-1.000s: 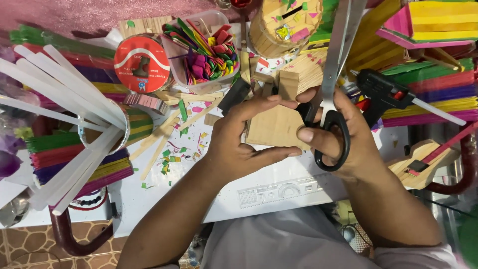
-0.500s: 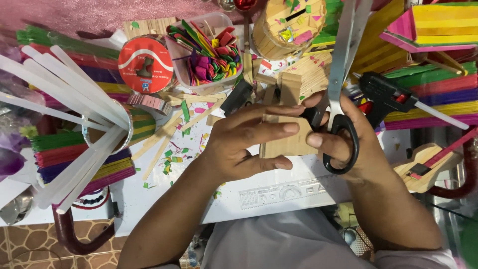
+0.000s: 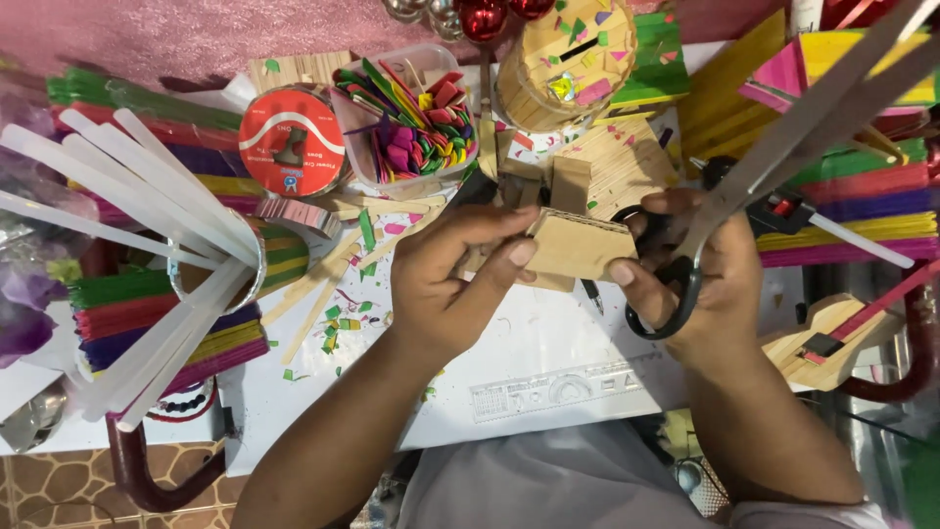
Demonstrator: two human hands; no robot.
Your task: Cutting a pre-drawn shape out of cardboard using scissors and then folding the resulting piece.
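My left hand pinches the left edge of a small brown cardboard piece held above the white table. My right hand touches the piece's right edge with its thumb while its fingers sit through the black handles of a pair of scissors. The long grey blades point up and to the right, away from the cardboard. Behind the hands stand small structures of plain wooden sticks.
White glue sticks fan out of a cup at left. A red round tape box, a clear tub of coloured stick pieces, stacks of coloured sticks, a black glue gun and a decorated wooden barrel crowd the table.
Both hands have lifted the cardboard piece slightly and turned it; the scissors have swung so the blades now lean further to the right.
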